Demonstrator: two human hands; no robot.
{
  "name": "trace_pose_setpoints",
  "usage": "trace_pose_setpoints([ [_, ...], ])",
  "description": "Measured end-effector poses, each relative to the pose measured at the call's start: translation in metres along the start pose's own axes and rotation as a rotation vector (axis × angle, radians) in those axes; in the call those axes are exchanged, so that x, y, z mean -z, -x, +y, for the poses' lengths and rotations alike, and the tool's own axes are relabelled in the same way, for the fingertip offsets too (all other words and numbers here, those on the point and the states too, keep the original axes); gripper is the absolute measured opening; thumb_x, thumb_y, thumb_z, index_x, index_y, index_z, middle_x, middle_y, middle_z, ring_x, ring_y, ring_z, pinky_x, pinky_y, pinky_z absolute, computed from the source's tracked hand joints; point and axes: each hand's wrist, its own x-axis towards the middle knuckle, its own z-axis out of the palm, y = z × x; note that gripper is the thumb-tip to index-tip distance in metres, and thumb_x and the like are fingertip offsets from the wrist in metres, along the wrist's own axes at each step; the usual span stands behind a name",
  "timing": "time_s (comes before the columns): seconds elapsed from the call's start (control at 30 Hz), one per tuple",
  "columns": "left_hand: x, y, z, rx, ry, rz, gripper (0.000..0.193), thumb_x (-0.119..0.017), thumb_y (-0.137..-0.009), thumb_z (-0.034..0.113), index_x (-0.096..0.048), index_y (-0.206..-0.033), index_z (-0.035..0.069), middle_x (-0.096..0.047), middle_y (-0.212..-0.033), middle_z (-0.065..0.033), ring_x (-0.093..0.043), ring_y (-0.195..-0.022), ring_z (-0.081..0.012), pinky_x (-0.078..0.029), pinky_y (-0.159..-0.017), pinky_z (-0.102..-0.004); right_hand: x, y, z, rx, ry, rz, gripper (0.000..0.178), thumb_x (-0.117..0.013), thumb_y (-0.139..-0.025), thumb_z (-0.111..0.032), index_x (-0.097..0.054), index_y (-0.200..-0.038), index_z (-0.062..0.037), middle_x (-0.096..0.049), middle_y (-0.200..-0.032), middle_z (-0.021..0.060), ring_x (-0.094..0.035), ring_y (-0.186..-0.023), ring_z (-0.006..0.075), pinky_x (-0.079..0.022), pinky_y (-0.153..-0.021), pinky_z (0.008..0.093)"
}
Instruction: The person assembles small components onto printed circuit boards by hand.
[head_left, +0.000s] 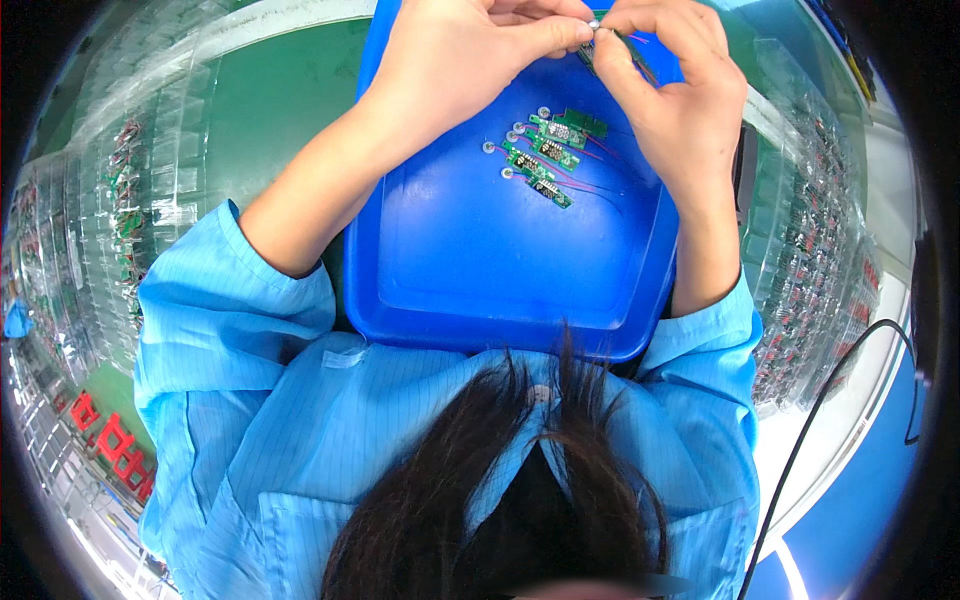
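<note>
Over the far end of a blue plastic tray (480, 270), my left hand (455, 60) and my right hand (690, 105) meet fingertip to fingertip. Thumbs and forefingers of both are pinched around a small silver round part (594, 25). A green circuit board (587, 58) with thin wires shows just below it, partly hidden by my right fingers. Beneath my hands, several more green circuit boards (553, 150) lie in a loose group in the tray. Thin red and dark wires trail from them, and small round discs (489, 147) sit at their left ends.
Stacks of clear plastic trays (185, 150) holding small parts stand on the green tabletop (270, 90) at the left. More clear trays (810, 260) stand at the right. A black cable (815, 415) curves down the right side. Red stools (115, 440) are at the lower left.
</note>
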Motion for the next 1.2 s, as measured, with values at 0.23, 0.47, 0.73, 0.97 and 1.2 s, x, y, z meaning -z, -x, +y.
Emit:
trace_pose_setpoints([
  [0.23, 0.002, 0.0, -0.006, 0.011, -0.009, -0.028, 0.017, -0.071, -0.094, 0.001, -0.072, -0.11, -0.005, -0.075, -0.1, -0.0081, -0.071, -0.092, -0.0115, -0.059, -0.084, -0.0249, -0.007, 0.014, 0.022, -0.057, 0.075, -0.021, 0.013, -0.079, -0.085, -0.006, -0.076, -0.097, -0.0024, -0.076, -0.099, 0.0088, -0.07, -0.095, 0.0208, -0.054, -0.088, 0.0324],
  [0.47, -0.002, 0.002, 0.007, 0.02, -0.059, -0.055, 0.014, -0.071, -0.095, 0.003, -0.073, -0.106, -0.005, -0.075, -0.096, -0.008, -0.071, -0.088, -0.0108, -0.059, -0.08, -0.024, -0.003, 0.014, 0.022, -0.381, -0.132, -0.11, 0.014, -0.078, -0.09, -0.007, -0.077, -0.102, 0.0003, -0.077, -0.093, 0.0066, -0.069, -0.082, 0.0107, -0.056, -0.078, 0.025],
  [0.73, 0.024, -0.004, 0.033, 0.253, -0.072, -0.378, 0.016, -0.073, -0.093, 0.01, -0.075, -0.101, -0.004, -0.074, -0.084, -0.0062, -0.066, -0.072, -0.0103, -0.053, -0.066, -0.0235, 0.014, 0.005, -0.002, -0.496, -0.285, -0.326, 0.015, -0.079, -0.083, -0.015, -0.075, -0.089, -0.0015, -0.073, -0.08, 0.0122, -0.071, -0.074, 0.0205, -0.057, -0.073, 0.0334],
  [0.97, 0.023, -0.004, 0.042, -0.109, -0.976, -0.05, 0.016, -0.067, -0.087, 0.008, -0.076, -0.096, -0.001, -0.072, -0.091, -0.0218, -0.069, -0.084, -0.0385, -0.055, -0.078, -0.0439, 0.007, 0.015, -0.001, -0.185, -0.137, -0.636, 0.015, -0.079, -0.076, -0.017, -0.071, -0.08, -0.0052, -0.064, -0.081, 0.0104, -0.061, -0.09, 0.0343, -0.047, -0.088, 0.0455],
  [1.2, 0.036, -0.06, 0.007, -0.681, -1.195, -0.038, 0.012, -0.068, -0.081, 0.005, -0.078, -0.087, 0.003, -0.066, -0.092, -0.0135, -0.062, -0.096, -0.0325, -0.051, -0.087, -0.0409, 0.009, 0.003, 0.022, -0.242, -0.105, -0.431, 0.015, -0.081, -0.079, -0.015, -0.077, -0.089, -0.0049, -0.073, -0.089, 0.0101, -0.071, -0.086, 0.0253, -0.054, -0.077, 0.0346],
])
